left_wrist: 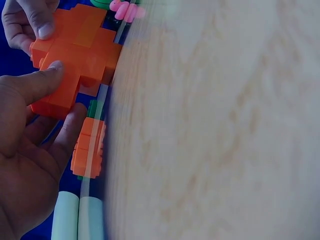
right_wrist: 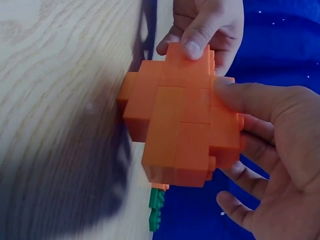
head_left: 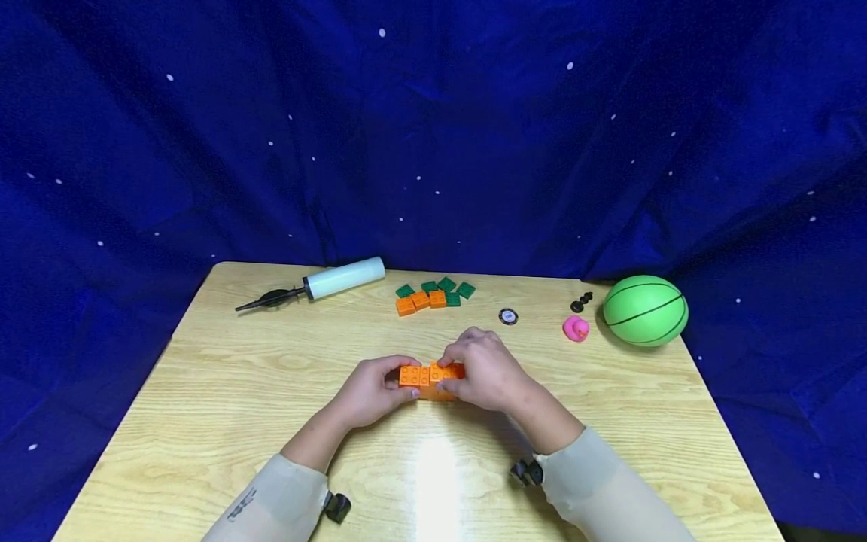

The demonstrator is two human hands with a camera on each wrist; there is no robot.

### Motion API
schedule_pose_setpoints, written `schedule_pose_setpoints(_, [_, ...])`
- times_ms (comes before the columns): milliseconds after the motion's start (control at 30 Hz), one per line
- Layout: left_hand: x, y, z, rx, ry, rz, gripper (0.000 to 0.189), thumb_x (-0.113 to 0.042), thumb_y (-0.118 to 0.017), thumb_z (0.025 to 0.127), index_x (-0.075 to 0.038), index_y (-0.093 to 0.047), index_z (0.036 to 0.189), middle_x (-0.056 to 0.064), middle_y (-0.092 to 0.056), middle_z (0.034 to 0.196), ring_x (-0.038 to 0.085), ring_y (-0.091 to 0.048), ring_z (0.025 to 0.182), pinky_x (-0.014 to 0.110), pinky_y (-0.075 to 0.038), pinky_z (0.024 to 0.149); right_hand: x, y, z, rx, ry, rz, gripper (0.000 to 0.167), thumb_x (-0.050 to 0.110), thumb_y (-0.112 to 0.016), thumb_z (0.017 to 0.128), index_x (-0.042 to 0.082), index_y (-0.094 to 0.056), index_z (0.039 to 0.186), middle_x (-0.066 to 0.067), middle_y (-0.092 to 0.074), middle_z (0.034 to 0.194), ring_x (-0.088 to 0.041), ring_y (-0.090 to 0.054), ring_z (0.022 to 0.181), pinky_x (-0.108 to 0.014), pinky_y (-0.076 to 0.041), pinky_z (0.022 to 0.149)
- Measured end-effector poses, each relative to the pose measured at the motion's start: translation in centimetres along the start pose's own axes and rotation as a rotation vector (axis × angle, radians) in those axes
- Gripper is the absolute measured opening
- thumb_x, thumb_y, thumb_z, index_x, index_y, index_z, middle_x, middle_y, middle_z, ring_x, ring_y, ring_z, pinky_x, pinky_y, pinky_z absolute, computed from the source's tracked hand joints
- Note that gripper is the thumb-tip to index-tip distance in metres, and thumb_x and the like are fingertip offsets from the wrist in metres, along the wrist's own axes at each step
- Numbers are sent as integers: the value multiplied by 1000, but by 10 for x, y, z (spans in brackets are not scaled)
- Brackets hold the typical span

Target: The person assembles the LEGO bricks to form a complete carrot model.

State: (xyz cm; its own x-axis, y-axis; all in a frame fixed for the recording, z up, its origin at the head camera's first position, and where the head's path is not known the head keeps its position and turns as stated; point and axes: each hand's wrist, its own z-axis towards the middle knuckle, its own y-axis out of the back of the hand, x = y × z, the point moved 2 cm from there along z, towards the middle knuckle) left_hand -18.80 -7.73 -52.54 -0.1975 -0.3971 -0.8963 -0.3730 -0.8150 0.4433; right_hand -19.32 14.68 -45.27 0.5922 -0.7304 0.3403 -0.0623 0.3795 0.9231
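Two hands around the orange brick build

On the wooden table (head_left: 203, 421), in the middle and toward the person, I see the orange brick build (head_left: 433, 394). The side cameras show me that it is made of several layers, wider in the middle and narrower toward the bottom.

The left hand (head_left: 372, 391) holds its left end. I see the thumb on the near face and the fingers on the far side, so the hand is parted only by the depth of the brick. The right hand (head_left: 484, 369) pinches the top brick (head_left: 438, 372) in the same manner, thumb in front and fingers behind. Its lower fingers stand apart from the bricks. I cannot tell how strongly either hand presses.

Behind the build, near the far edge, lie three orange bricks (head_left: 421, 300) in a row, with some green bricks (head_left: 465, 290) just beside and behind them. Farther to the left I have a pump (head_left: 345, 278), lying on its side. To the right there are a round chip (head_left: 508, 316), a pink duck (head_left: 576, 329), a small black object (head_left: 578, 306) and a green ball (head_left: 646, 310). A blue curtain (head_left: 420, 150) hangs behind everything.
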Motion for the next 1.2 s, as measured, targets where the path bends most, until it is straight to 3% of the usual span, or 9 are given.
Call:
schedule_pose_setpoints(200, [0, 2, 0, -2, 5, 1, 37, -15, -82, 91, -19, -71, 126, 2, -73, 116, 9, -72, 84, 26, -60, 75, -1, -5, 1, -27, -5, 17, 26, 30, -91, 78, 20, -82, 100, 11, -75, 95, -19, -58, 106, -51, -40, 106])
schedule_pose_setpoints(400, [1, 1, 0, 1, 7, 5, 37, -14, -82, 91, -18, -71, 126, 3, -73, 117, 9, -72, 87, 25, -60, 76, -4, -9, -2, -34, 1, 40, 27, 29, -91, 79, 18, -81, 102, 9, -75, 98, -19, -60, 107, -48, -45, 100])
schedule_pose_setpoints(600, [0, 0, 1, 3, 6, 18, 36, -15, -82, 91, -20, -71, 125, 2, -72, 119, 9, -71, 90, 25, -59, 77, -17, -13, -13, -19, 5, 234, 38, 29, -90, 82, 17, -77, 116, 6, -72, 113, -18, -60, 113, -44, -51, 99])
schedule_pose_setpoints(733, [-1, -1, 1, 6, 13, 7, 37, -14, -82, 91, -19, -71, 126, 4, -71, 121, 10, -71, 93, 25, -60, 78, -35, -19, -25, -28, -42, 376, 53, 30, -91, 83, 19, -71, 131, 5, -68, 128, -20, -61, 121, -45, -52, 103])
schedule_pose_setpoints(867, [-1, -1, 0, 2, 17, 5, 38, -14, -82, 91, -19, -70, 127, 4, -71, 122, 10, -71, 94, 25, -60, 78, -51, -25, -38, -21, -136, 460, 64, 29, -93, 79, 17, -67, 137, 3, -68, 131, -23, -63, 120, -47, -52, 102])
schedule_pose_setpoints(1033, [0, -1, 0, 4, 18, 2, 39, -15, -83, 91, -20, -70, 127, 5, -72, 121, 9, -72, 90, 26, -60, 75, -62, -32, -50, 24, -225, 477, 61, 30, -92, 80, 14, -69, 134, 0, -71, 129, -23, -65, 120, -48, -50, 104])
schedule_pose_setpoints(1200, [-1, -2, -1, -1, 23, 8, 39, -15, -83, 90, -20, -70, 128, 5, -72, 121, 10, -71, 87, 27, -60, 74, -63, -36, -55, 4, -216, 495, 54, 30, -89, 84, 12, -71, 131, -2, -73, 125, -23, -67, 117, -46, -53, 101])
